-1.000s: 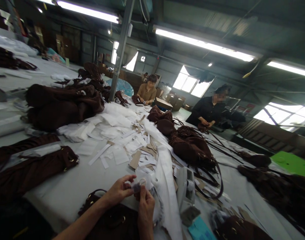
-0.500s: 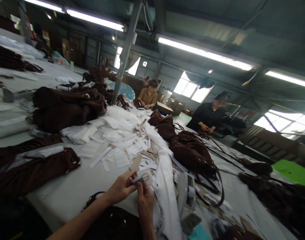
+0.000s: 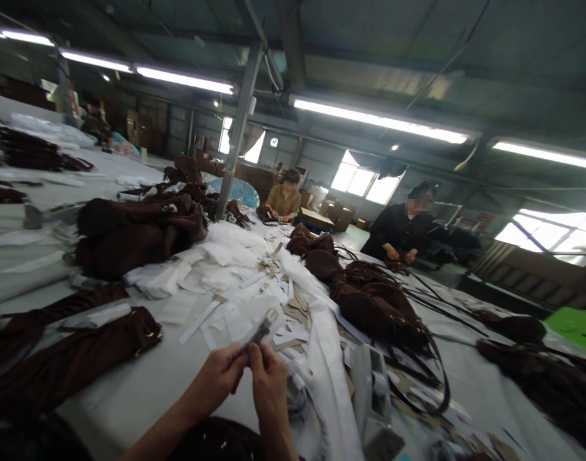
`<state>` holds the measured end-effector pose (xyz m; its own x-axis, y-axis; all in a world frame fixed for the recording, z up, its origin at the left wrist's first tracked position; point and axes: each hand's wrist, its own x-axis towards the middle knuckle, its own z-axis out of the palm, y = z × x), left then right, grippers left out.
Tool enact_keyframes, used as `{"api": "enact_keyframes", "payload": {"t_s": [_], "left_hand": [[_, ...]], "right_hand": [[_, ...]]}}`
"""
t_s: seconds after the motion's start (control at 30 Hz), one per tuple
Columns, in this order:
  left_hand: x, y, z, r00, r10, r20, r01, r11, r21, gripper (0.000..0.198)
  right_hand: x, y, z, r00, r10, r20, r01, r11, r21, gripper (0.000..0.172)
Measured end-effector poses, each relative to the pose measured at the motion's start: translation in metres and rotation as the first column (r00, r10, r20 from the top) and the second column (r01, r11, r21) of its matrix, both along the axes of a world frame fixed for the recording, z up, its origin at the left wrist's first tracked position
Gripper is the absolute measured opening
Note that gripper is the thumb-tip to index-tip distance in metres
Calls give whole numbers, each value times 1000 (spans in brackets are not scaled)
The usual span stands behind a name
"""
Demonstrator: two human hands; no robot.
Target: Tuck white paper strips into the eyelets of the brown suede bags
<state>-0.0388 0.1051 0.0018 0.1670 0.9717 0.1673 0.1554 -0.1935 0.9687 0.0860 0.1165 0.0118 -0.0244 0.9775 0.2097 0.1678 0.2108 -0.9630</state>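
At the lower centre of the frame, the left hand [image 3: 219,376] and right hand [image 3: 270,379] pinched the lower end of a small looped piece [image 3: 260,331], its tip free, perhaps because something so slight needed fingertip control. A brown bag [image 3: 219,440] lay below, seemingly within easy reach; paper strips [image 3: 199,322] littered mid-worktop [image 3: 134,387], apparently out of the way.
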Motion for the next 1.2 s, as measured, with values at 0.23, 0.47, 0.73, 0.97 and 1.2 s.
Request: {"api": "enact_keyframes", "payload": {"t_s": [0.23,0.47,0.73,0.97,1.2], "left_hand": [[-19,-3,-15,997,-60,42,60,998,19,31],[-17,-6,-25,970,64,236,-60,998,-25,31],[-10,-3,-30,969,61,241,-56,998,-27,31],[-9,-9,-28,996,50,71,-52,998,35,30],[-6,-13,-22,999,34,4,-34,999,39,32]], "right_hand": [[-4,-2,-7,951,-23,-310,6,998,-55,26],[-7,-3,-15,986,-72,-148,58,993,-102,34],[-8,-11,-21,983,-173,-68,172,985,-10,42],[-3,-5,-18,950,-264,166,246,962,118,21],[0,-9,-18,912,-300,281,216,931,296,22]]}}
